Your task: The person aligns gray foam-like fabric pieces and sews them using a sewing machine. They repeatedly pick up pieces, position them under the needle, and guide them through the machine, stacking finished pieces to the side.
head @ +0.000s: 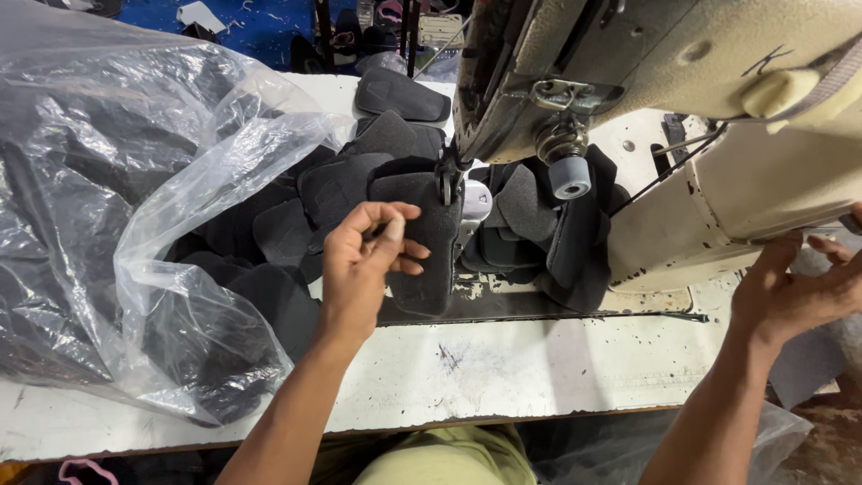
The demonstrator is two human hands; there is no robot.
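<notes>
Bright even overhead light, glare on plastic bag (pixel 135 180)

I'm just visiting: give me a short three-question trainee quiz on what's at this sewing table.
1. True or false: the left hand rests on the dark padded piece under the sewing machine needle.
2. What holds the loose dark pieces at the left? A) cardboard box B) clear plastic bag C) metal tray
3. Fill in: the right hand is beside the machine's ____ side.

Key: 1 true; 2 B; 3 right
</notes>
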